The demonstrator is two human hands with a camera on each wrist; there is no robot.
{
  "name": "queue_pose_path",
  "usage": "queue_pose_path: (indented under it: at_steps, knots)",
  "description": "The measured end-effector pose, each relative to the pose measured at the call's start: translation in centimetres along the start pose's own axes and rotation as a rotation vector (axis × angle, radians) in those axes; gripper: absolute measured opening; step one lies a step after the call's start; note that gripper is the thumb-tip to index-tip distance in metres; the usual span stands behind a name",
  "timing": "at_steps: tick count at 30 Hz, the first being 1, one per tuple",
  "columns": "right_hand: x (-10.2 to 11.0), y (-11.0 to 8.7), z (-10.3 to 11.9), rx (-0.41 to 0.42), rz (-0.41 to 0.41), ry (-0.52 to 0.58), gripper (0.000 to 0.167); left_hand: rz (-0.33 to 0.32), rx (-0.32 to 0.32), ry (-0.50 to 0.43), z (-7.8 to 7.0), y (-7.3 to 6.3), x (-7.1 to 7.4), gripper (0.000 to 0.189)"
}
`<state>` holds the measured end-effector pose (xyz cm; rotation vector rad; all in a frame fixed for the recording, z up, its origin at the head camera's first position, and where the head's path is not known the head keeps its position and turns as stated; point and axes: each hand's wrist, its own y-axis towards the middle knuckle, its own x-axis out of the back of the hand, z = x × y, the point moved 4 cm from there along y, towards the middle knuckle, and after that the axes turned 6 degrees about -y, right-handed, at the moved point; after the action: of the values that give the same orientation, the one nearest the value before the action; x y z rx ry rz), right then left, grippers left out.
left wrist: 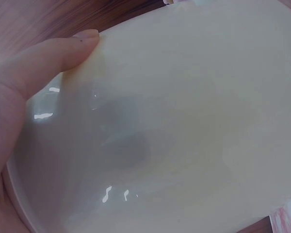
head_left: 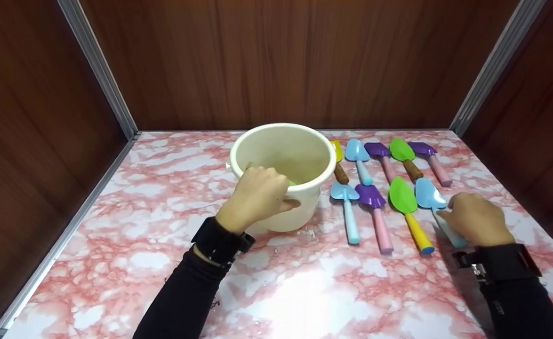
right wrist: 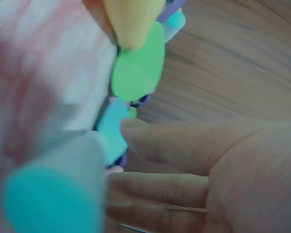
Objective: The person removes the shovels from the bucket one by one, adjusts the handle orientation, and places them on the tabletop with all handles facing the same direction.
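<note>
My left hand [head_left: 260,193] grips the near rim of a white plastic bucket [head_left: 300,207]. Its fingers go over the edge, and in the left wrist view the thumb [left wrist: 80,48] lies along the outer wall. A bit of something green [head_left: 292,183] shows inside; the rest is hidden by the hand and rim. My right hand [head_left: 478,219] is at a toy shovel [head_left: 430,193] with a blue blade and pale blue handle, at the near right. In the right wrist view its thumb and fingers are extended beside the handle [right wrist: 53,194]; whether they touch it I cannot tell.
Two rows of toy shovels lie right of the bucket, among them a green one with a yellow handle [head_left: 403,197] and a purple one with a pink handle [head_left: 374,200]. Brown wood panels [head_left: 276,61] enclose the marbled red-and-white table [head_left: 163,263].
</note>
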<state>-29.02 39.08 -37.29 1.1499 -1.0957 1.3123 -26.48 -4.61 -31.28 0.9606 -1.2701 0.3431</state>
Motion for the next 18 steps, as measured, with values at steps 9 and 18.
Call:
queue_pose_path:
  at_steps: [9,18]
  knots:
    - [6.4,0.4,9.8,0.289,-0.215,0.030,0.031,-0.004,-0.010,-0.001,0.0,-0.2,0.0,0.052]
    - [14.0,3.3,23.4,0.605,-0.135,-0.050,0.018,-0.020,-0.004,0.010,0.1,-0.2,0.1,0.053]
